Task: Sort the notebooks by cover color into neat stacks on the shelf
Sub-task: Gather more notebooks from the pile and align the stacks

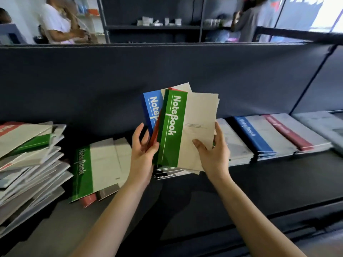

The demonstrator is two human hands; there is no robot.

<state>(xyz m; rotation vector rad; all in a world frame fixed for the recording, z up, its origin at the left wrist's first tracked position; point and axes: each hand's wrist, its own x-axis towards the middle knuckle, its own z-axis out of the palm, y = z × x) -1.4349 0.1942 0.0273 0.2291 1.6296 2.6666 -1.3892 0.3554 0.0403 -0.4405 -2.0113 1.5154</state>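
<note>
Three notebooks at least were held fanned above the shelf point(259, 182): a green notebook point(171, 127) in front, a blue notebook point(151, 108) and a red notebook point(155, 135) behind. The left hand point(143, 151) gripped their lower left edge; the right hand point(213, 154) pinched the green one's pale right side. A green-topped pile point(92, 171) lay to the left on the shelf, a blue-topped stack point(256, 136) and a red-topped stack point(289, 134) to the right.

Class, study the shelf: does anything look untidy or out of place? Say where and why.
The left pile is askew: notebooks splay at odd angles, with red and green covers mixed. Beside it, a red notebook pokes out from under the green stack. The blue stack lies neat.
</note>
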